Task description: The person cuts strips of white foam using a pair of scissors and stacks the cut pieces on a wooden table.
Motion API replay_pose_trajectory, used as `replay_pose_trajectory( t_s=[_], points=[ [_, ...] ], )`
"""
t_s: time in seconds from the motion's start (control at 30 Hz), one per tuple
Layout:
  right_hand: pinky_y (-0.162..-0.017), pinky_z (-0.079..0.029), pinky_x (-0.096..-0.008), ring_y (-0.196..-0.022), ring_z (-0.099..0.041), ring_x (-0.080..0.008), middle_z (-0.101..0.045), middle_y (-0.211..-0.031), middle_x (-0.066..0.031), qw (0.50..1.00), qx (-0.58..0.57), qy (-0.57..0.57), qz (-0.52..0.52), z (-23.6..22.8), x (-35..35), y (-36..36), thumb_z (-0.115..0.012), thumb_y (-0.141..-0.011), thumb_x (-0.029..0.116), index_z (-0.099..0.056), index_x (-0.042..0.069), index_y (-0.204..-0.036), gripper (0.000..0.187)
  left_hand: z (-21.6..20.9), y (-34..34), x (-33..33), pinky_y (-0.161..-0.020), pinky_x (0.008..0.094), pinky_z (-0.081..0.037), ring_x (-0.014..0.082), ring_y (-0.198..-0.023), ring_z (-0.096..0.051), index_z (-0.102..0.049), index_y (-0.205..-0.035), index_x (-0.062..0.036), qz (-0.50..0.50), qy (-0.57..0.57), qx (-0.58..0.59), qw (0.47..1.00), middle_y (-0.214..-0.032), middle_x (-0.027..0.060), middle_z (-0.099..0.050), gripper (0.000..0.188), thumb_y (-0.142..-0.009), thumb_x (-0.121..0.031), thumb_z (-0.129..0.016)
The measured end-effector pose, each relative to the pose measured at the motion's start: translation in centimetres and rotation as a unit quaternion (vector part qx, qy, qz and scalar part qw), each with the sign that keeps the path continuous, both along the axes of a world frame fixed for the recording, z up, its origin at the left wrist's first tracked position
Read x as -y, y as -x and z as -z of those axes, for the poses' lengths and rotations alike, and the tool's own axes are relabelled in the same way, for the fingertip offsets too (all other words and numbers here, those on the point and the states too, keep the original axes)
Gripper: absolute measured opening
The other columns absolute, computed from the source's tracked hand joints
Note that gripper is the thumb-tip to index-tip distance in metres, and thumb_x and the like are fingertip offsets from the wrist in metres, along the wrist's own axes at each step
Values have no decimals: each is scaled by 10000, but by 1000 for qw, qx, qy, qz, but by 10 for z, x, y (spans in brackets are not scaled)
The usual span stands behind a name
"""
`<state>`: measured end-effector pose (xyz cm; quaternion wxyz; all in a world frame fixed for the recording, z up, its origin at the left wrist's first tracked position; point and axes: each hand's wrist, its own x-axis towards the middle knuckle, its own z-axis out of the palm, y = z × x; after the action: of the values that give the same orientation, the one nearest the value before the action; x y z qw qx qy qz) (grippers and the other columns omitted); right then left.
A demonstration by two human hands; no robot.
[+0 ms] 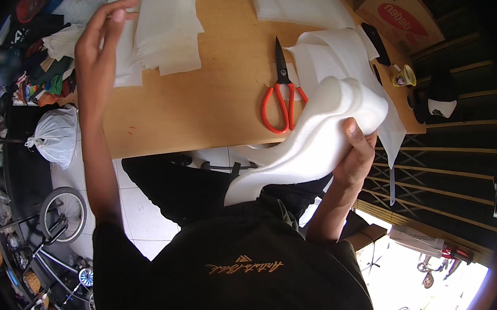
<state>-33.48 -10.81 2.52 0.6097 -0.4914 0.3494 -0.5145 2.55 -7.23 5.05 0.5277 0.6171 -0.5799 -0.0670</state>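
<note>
My right hand (358, 154) grips a thick, folded strip of white foam-like sheeting (325, 126), thumb on the near side and the other fingers hidden behind it. Its lower end hangs over the table's front edge toward my lap. At the far left, my left hand (101, 38) is raised with fingers stretched out by a pile of thin white sheets (168, 22), and nothing shows in it. Between the hands lies a pair of scissors (282, 88) with orange-red handles and dark blades, its right handle partly covered by the strip.
More white sheeting (319, 50) is spread at the table's right, beside a dark phone-like object (376, 44) and a small yellow cup (404, 76). A cardboard box (399, 18) stands at the back right. Left of the wooden table (226, 55) are a white bag (57, 136) and a bicycle (63, 214).
</note>
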Motion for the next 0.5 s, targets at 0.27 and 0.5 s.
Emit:
replay_pose_trajectory(
  t_s=[0.27, 0.5],
  points=[
    [-822, -523, -337, -892, -655, -214, -662, -1003, -138, 997, 44, 21, -64, 4, -13, -37, -852, -684, 127, -555, -45, -1171, 595, 10, 164, -49, -747, 307, -559, 227, -944, -661, -531, -1240, 63, 188, 144, -282, 930, -1195, 185, -603, 438, -869, -103, -695],
    [-874, -469, -307, -1050, -543, -165, -516, -1184, -75, 991, 87, 57, -81, 22, -19, -46, -774, -809, 320, -508, 0, -1221, 585, 27, 159, -53, -707, 292, -581, 241, -933, -665, -662, -1038, 51, 155, 164, -183, 957, -1022, 179, -664, 197, -846, 9, -668]
  ],
)
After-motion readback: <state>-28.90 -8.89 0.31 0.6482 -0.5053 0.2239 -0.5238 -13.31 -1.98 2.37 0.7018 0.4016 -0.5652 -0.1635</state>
